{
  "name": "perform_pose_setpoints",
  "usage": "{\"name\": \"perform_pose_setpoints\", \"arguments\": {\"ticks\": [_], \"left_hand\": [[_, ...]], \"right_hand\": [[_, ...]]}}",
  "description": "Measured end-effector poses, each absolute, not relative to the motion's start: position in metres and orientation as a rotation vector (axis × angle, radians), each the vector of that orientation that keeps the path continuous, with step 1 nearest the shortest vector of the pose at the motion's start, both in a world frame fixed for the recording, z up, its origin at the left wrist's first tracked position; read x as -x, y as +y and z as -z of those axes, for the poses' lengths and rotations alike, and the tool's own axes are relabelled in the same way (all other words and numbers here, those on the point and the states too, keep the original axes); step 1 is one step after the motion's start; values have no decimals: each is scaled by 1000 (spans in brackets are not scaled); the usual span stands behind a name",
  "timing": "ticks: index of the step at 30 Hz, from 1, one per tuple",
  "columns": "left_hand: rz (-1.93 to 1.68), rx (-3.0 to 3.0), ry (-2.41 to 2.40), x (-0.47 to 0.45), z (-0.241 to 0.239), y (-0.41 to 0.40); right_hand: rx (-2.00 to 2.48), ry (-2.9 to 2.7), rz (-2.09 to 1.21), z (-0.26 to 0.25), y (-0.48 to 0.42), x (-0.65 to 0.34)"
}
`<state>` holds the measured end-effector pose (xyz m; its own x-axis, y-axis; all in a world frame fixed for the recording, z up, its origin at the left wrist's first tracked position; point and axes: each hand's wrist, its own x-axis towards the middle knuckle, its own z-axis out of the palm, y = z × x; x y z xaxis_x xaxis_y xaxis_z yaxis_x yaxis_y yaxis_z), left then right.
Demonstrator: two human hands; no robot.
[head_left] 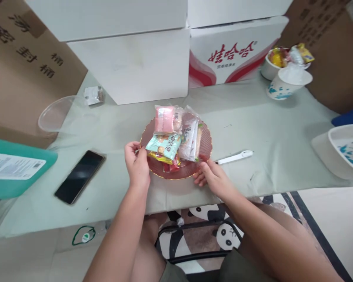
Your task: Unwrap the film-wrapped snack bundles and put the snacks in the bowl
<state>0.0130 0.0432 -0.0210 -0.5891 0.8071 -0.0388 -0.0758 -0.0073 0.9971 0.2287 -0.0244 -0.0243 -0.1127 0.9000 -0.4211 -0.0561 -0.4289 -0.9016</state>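
Holding the pink plate (204, 143) at both sides, you are at the stage where a loaded dish is gripped on the worktop (253, 129). Your left hand (137, 164) is curled around the left rim, fingers closed on its edge. Your right hand (213, 176) meets the near right rim with fingers partly tucked below it; whether it fully grips cannot be confirmed from this view.

The plate sits near the front edge of the worktop, directly ahead of you. It carries a loose heap of snack packets (172, 137): a pink one at the back, a teal one in front, clear-wrapped ones to the right.

Judgement on the next move: any lift or slide calls for level, even support from both hands, because the packets are stacked loosely and could slip off a tilted rim.

Note the surroundings:
- A white pen (234, 157) lies just beside the plate, on its right.
- A black phone (79, 176) lies well to the left.
- A clear lid (57, 114) rests at the far left.
- Two paper cups (285, 78) stand at the far right, near the white cartons (135, 66).
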Motion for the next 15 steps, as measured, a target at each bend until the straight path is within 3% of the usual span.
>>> {"name": "perform_pose_setpoints", "arguments": {"ticks": [6,9,12,15], "left_hand": [[-1755,-865,1765,-17,17,53],[-1966,-929,1844,-27,-4,45],[-2378,-1324,1542,-64,-36,27],[-2185,-1751,1275,-137,-70,1]], "right_hand": [[1375,-1075,-1548,18,-31,-239],[1335,-1078,-1390,2,-34,-254],[1218,-958,-1333,-16,-35,-275],[1104,-812,-1341,-30,-34,-298]]}}
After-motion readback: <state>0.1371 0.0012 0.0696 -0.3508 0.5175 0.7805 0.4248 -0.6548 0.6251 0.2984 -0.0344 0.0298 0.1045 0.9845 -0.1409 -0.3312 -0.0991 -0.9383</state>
